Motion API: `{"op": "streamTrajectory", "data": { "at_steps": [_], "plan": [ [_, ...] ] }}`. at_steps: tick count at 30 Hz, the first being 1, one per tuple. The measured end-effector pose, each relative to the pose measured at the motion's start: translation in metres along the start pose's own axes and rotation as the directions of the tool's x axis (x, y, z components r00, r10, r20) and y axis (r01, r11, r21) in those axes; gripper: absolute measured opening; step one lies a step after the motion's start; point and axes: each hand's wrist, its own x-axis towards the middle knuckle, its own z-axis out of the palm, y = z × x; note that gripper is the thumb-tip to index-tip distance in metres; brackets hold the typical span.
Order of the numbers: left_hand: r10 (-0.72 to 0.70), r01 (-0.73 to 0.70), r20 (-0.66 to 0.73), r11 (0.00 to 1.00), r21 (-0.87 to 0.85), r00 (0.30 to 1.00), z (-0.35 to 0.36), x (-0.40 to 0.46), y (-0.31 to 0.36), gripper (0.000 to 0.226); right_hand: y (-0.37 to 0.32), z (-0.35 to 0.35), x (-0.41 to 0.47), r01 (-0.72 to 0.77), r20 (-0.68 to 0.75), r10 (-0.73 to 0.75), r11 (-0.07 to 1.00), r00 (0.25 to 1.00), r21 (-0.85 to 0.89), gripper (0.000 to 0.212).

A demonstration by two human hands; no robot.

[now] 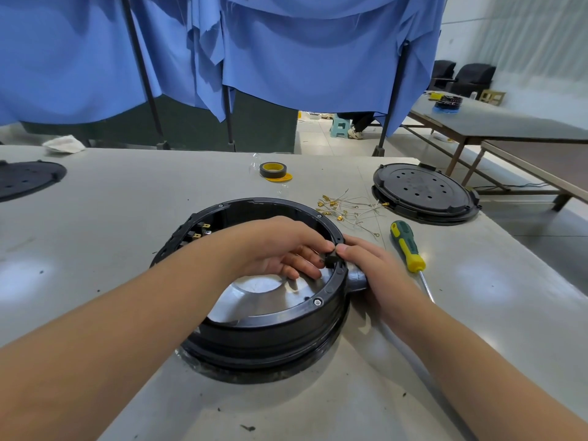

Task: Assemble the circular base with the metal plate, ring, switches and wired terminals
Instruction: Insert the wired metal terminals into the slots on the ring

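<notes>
The black circular base [264,332] stands in the middle of the table, with a shiny metal plate [273,297] inside and a black ring [331,284] on its rim. Terminals [203,229] of fitted switches show at its left inner wall. My left hand [280,249] reaches inside the base and pinches a small black switch [329,261] at the right rim. My right hand [366,265] presses on the same switch from outside with its thumb and rests on the base's grey side spout [356,280]. Loose wired terminals [346,208] lie behind the base.
A green and yellow screwdriver [407,246] lies right of the base. A tape roll [273,170] sits at the back. Black round lids rest at the back right [423,194] and far left [25,179]. Blue curtains hang behind the table.
</notes>
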Motion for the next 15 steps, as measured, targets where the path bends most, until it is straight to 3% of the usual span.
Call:
{"op": "streamTrajectory", "data": {
  "at_steps": [15],
  "plan": [
    [-0.008, 0.008, -0.037, 1.0, 0.008, 0.999, 0.0021, 0.0017, 0.0004, 0.008, -0.0047, 0.0062, 0.0018, -0.02, -0.088, 0.02, 1.0, 0.996, 0.004, 0.028]
  ]
}}
